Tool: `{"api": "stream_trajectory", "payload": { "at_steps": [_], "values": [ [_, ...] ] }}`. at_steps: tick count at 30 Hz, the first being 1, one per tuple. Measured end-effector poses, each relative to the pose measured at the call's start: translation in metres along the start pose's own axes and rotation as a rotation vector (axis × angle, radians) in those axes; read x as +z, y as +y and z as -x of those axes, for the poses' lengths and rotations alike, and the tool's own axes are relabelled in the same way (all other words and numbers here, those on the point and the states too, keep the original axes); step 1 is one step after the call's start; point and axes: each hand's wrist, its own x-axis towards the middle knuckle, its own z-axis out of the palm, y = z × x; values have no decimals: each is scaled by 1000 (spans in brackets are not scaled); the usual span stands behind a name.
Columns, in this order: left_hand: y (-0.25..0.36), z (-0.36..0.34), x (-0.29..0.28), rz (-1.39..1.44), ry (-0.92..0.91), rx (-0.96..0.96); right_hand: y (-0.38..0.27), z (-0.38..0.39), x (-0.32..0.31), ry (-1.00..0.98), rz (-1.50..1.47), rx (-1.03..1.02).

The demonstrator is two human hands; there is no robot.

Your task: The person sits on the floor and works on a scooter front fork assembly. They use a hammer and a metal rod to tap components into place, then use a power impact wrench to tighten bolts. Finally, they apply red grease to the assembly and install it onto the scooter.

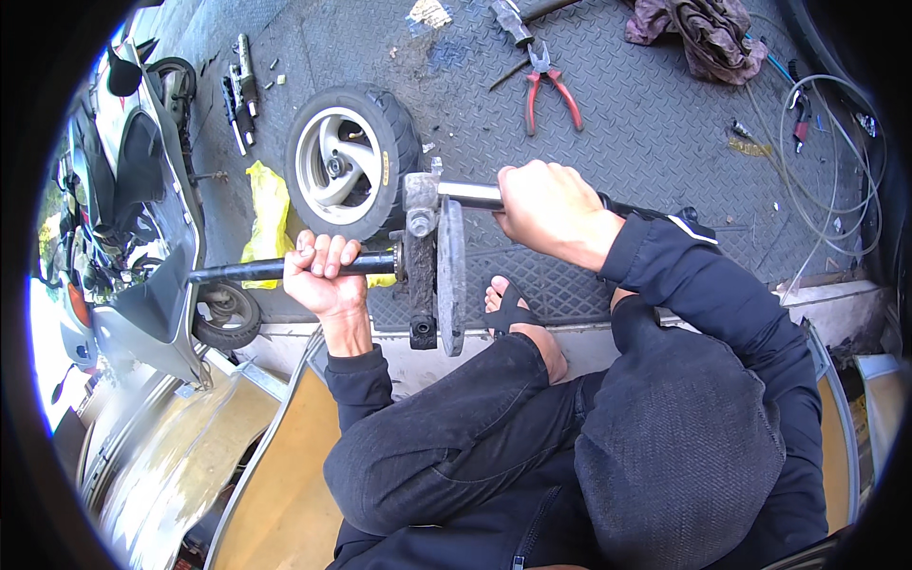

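My left hand (326,275) is wrapped round the black steering stem (237,271) of a fork assembly, held level above the floor. The stem joins a dark, grimy fork clamp (421,271) with a bolt near its upper end. A shiny fork tube (470,196) runs right from the clamp's upper end, and my right hand (556,211) is closed round it. Beyond that hand a dark part continues right, partly hidden by my sleeve. Standing edge-on beside the clamp is a grey flat piece (454,285). At the clamp's lower end a bolt or hole shows.
A wheel with tyre (399,133) lies behind the clamp, near a yellow plastic bag (269,204). Red-handled pliers (532,95), a hammer (513,21), a rag (698,38) and a thin hose (784,142) lie farther off. Scooters (142,157) stand left. My foot (508,309) is below the fork.
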Motion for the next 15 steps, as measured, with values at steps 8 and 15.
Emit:
{"api": "stream_trajectory", "payload": {
  "at_steps": [8, 15],
  "values": [
    [-15, 22, 14, -103, 23, 2, 17, 21, 17, -91, -74, 15],
    [-20, 32, 14, -28, 16, -14, 15, 32, 12, -84, -207, -20]
  ]
}}
